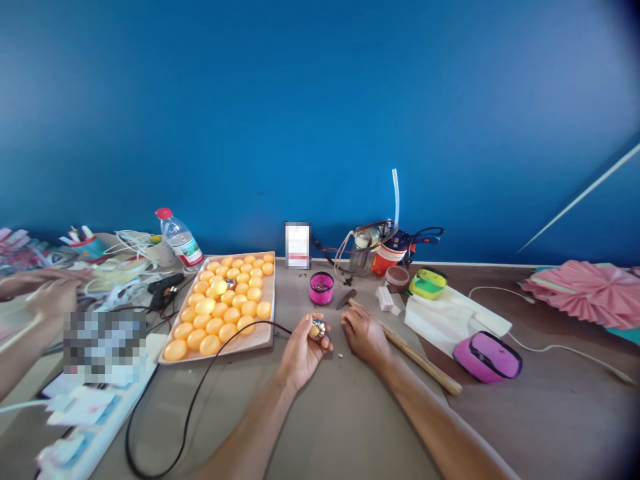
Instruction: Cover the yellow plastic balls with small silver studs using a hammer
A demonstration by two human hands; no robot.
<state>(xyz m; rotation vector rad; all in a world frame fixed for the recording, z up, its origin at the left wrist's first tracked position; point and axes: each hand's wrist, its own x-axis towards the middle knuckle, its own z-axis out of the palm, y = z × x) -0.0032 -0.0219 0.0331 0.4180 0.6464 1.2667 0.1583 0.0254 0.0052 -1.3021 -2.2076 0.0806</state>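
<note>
My left hand (303, 357) is closed around a small orange ball partly covered with shiny silver pieces (317, 329), held above the table. Just to its right, my right hand (367, 332) rests low over the table with its fingers curled together; whatever is in them is hidden. Under that hand and wrist lies a hammer with a wooden handle (425, 360), its dark head beyond the fingers. Beyond both hands stands a small magenta container (321, 289) with small shiny bits inside. One tiny shiny piece (341, 355) lies between my forearms.
Left stands a tray (267, 340) of orange balls, one with silver pieces. A black cable (187, 427) loops toward my left hand. Another person's hands (53, 300) are at far left. A water bottle (183, 240), white cloth (440, 320) and purple pouch (487, 358) lie around.
</note>
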